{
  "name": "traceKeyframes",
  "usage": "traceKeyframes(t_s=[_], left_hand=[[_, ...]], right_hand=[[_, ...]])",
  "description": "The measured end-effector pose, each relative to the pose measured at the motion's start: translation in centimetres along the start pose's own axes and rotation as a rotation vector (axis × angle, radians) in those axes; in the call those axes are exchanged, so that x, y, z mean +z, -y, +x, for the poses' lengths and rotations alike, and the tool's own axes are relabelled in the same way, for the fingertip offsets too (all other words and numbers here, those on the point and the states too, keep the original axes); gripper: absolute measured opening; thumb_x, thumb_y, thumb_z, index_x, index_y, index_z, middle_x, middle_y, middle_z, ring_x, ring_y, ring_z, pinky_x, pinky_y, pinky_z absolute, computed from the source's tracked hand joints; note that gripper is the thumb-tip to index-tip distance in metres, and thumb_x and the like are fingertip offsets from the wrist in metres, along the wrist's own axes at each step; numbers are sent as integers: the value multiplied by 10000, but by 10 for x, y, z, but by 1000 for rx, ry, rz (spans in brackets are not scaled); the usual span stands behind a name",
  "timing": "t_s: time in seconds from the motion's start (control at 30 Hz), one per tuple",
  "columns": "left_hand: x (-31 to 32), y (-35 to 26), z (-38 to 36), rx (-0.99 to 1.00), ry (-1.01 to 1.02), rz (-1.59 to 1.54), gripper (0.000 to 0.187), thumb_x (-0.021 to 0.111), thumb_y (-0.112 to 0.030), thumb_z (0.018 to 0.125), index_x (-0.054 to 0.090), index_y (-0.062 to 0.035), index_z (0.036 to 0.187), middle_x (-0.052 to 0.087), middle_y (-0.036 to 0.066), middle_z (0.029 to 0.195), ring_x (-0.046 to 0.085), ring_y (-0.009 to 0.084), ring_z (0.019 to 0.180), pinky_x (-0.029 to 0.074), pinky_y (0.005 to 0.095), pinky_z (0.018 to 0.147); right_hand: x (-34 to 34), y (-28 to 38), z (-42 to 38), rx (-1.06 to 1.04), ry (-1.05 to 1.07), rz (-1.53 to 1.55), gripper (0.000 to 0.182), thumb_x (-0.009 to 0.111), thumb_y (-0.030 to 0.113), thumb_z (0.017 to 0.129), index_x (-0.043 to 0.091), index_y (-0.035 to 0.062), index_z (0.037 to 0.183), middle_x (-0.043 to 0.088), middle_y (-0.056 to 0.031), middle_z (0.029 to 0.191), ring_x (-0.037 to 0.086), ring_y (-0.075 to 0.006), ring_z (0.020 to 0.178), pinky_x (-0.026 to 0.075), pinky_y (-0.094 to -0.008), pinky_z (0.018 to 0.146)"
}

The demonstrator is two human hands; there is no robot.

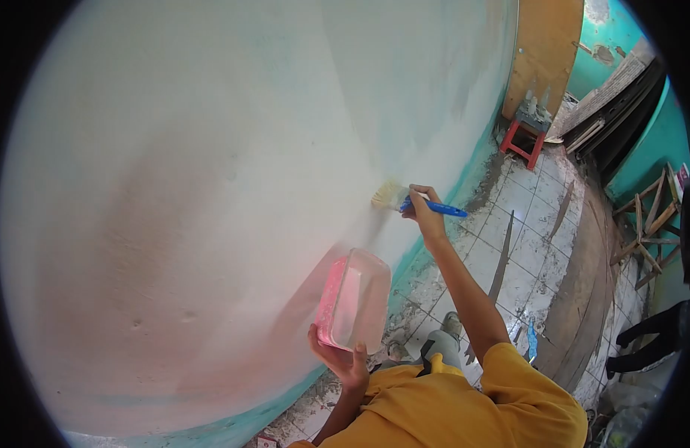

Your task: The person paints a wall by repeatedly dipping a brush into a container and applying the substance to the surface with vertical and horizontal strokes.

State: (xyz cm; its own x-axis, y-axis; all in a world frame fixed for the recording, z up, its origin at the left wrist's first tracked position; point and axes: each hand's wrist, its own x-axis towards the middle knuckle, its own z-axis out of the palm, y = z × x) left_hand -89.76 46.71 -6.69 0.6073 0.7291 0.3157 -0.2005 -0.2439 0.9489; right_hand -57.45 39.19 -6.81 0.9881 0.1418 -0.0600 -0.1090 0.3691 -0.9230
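Note:
My right hand is closed round a wide paint brush with a blue handle. Its pale yellow bristles touch the whitish wall, or sit very close to it. Lower down, my left hand grips the bottom end of a rectangular plastic container, with the thumb on the near rim. The container is tilted beside the wall; its side looks pink and its inside pale. Any liquid in it is hard to make out.
A red stool with items on top stands by a wooden panel. Debris and wood strips lie on the tiled floor. Dark boards lean at the upper right, above a wooden trestle. Teal paint edges the wall's base.

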Motion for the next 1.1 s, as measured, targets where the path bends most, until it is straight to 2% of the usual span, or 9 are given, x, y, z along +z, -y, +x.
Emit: traceKeyframes(t_s=[0.13, 0.2, 0.3, 0.4, 0.57, 0.67, 0.87, 0.97, 1.1], left_hand=[[7, -8, -3, -8, -5, -31, 1028, 750, -348, 833, 65, 0, 1516, 220, 191, 1456, 274, 312, 1378, 249, 477, 1133], [12, -10, -3, -23, -8, -4, 1026, 690, -458, 867, 66, 27, 1522, 206, 205, 1494, 250, 313, 1406, 224, 472, 1152], [13, -4, -4, -5, -21, 24, 1020, 689, -444, 869, 63, 26, 1523, 204, 203, 1497, 250, 313, 1407, 222, 469, 1153], [13, -2, -5, -16, -20, 12, 1020, 696, -429, 866, 60, 21, 1524, 210, 202, 1495, 251, 311, 1407, 221, 465, 1154], [11, 4, -4, 16, -11, -5, 1023, 709, -410, 859, 60, 14, 1526, 206, 197, 1497, 251, 307, 1408, 221, 461, 1155], [8, 4, -3, 19, -6, -17, 1026, 733, -373, 843, 65, 10, 1520, 205, 191, 1481, 259, 308, 1396, 229, 467, 1149], [14, -9, -5, -1, -2, -9, 1007, 699, -421, 861, 77, 13, 1524, 214, 193, 1491, 260, 307, 1402, 226, 463, 1152], [12, -7, -5, -1, -10, 1, 1007, 691, -434, 866, 75, 14, 1524, 215, 190, 1489, 260, 306, 1402, 228, 466, 1151], [8, -6, -6, 20, -24, 10, 1016, 695, -441, 866, 69, 6, 1528, 213, 183, 1488, 260, 306, 1401, 229, 466, 1150]], right_hand=[[31, 69, 22, -245, 55, -84, 364, 652, 315, 952, 598, 10, 1144, 652, -102, 927, 660, -164, 788, 581, -300, 720], [64, 136, 18, -341, 123, -61, 436, 679, 377, 938, 595, 13, 1163, 634, -100, 945, 654, -167, 834, 578, -309, 777], [85, 191, 1, -450, 230, 159, 377, 648, 326, 965, 595, 31, 1192, 633, -80, 992, 639, -157, 914, 571, -317, 822], [67, 141, 7, -357, 105, 200, 340, 635, 262, 965, 591, 33, 1213, 648, -84, 925, 651, -155, 829, 572, -312, 821], [10, 3, -2, 40, 5, 59, 278, 638, 277, 967, 618, 66, 1148, 650, -61, 1001, 647, -140, 853, 582, -307, 743], [-1, 5, 7, -12, 7, -106, 279, 662, 261, 949, 619, 58, 1136, 669, -105, 980, 668, -147, 814, 583, -290, 681], [85, 183, -4, -412, 162, 82, 360, 640, 312, 965, 603, 23, 1175, 634, -82, 992, 646, -162, 882, 559, -304, 840], [84, 174, -3, -462, 179, 265, 347, 627, 292, 977, 587, 32, 1203, 634, -82, 997, 640, -161, 916, 547, -307, 868], [33, 30, 7, -170, 8, 215, 276, 592, 213, 988, 589, 62, 1219, 618, -82, 962, 622, -142, 859, 572, -309, 784]])
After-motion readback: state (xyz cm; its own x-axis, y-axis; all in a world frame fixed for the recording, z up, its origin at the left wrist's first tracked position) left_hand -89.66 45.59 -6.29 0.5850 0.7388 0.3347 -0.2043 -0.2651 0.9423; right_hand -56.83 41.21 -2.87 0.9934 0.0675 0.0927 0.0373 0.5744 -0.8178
